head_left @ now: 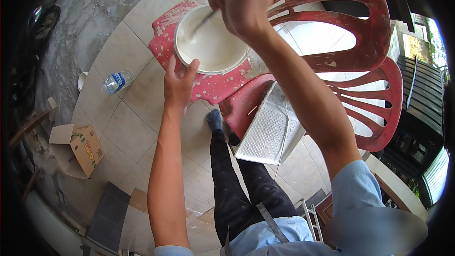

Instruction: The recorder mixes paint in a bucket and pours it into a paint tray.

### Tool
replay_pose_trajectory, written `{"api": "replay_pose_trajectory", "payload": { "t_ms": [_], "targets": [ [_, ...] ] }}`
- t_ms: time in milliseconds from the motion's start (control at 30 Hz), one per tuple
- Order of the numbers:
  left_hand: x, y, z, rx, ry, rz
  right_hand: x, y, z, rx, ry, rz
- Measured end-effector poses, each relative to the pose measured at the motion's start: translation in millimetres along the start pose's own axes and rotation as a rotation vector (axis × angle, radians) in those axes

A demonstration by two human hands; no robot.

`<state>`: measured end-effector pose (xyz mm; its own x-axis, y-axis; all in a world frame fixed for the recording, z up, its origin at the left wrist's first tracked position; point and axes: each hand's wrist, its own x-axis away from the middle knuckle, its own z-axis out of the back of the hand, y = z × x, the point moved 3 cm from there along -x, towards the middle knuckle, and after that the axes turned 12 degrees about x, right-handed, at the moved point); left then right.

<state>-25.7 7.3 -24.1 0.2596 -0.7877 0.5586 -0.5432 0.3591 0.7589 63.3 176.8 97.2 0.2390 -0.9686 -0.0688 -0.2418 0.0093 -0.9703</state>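
A round white bucket (213,72) stands on a red plastic chair (213,88) spotted with dried paint. White paint-like liquid (219,47) fills part of it. My left hand (180,84) grips the near left side of the bucket, thumb up at the rim. Above the far right of the bucket, my right hand (244,7) is closed round a thin grey rod (206,20). The rod slants down into the bucket, its lower end blurred against the liquid. A white-coated paint tray (266,132) with a textured slope rests on a second red chair (246,99), beside my right forearm.
A clear plastic bottle (117,82) with a blue label lies on the tiled floor (118,123) at left, near a white cup (82,81). An open cardboard box (85,151) sits lower left. A small ladder (313,220) is close behind my right side. Rough concrete (102,7) borders the tiles.
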Motion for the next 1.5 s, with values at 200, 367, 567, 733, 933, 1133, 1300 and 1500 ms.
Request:
{"api": "replay_pose_trajectory", "payload": {
  "t_ms": [200, 367, 567, 733, 933, 1133, 1300, 1500],
  "targets": [
    [-8, -11, -3, -0.007, -0.015, -0.11, 23, -17, 69, 0.178, -0.238, -0.214],
    [-9, -7, -3, -0.022, -0.026, -0.098, -69, -47, 39, 0.253, -0.113, 0.132],
    [-2, -2, -1, 0.056, -0.035, -0.02, 13, 11, 8, 0.02, 0.083, 0.053],
    [-8, -7, -2, -0.065, -0.032, -0.112, 41, -20, 68, 0.076, -0.251, -0.224],
    [-9, -4, -15, -0.027, -0.049, -0.078, -59, -62, 45, 0.148, -0.088, 0.17],
    [-3, -3, -6, -0.007, -0.034, -0.052, 24, 5, 10, 0.14, 0.008, 0.076],
    [-1, 1, -7, -0.029, 0.018, -0.03, 48, -24, 56, -0.01, -0.246, -0.255],
    [-1, 1, -13, 0.011, 0.007, -0.042, -38, -62, 43, 0.097, -0.141, 0.11]
  ]
}}
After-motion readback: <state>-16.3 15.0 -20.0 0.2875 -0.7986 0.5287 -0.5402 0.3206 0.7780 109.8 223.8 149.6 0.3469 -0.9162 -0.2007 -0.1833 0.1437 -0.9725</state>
